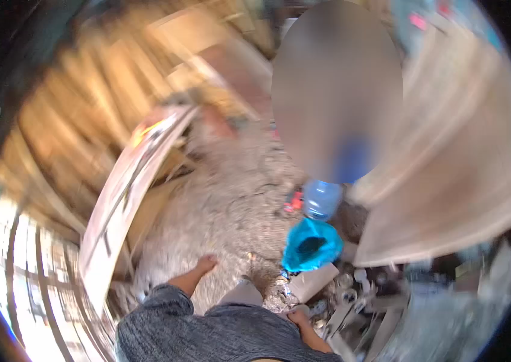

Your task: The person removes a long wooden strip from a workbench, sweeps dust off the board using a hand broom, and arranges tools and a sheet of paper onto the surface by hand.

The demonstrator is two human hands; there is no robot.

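My left hand [207,263] hangs low over the dirt floor, away from any object; motion smears its fingers. Close to my body, my right hand [296,316] is lowered beside scattered clutter, and whether it holds anything cannot be made out. Ahead of it, a teal bag or lined bucket [292,259] has its mouth facing up, with a dark inside. Just beyond that stands a translucent blue plastic container [322,200], with a small red item [294,202] at its left.
A long pale board [128,199] leans on the left before wooden planks [92,90]. A large tan sheet [448,151] fills the right. Mixed scraps [352,295] lie at the lower right, near a flat light piece [316,282]. A blurred oval covers the upper middle.
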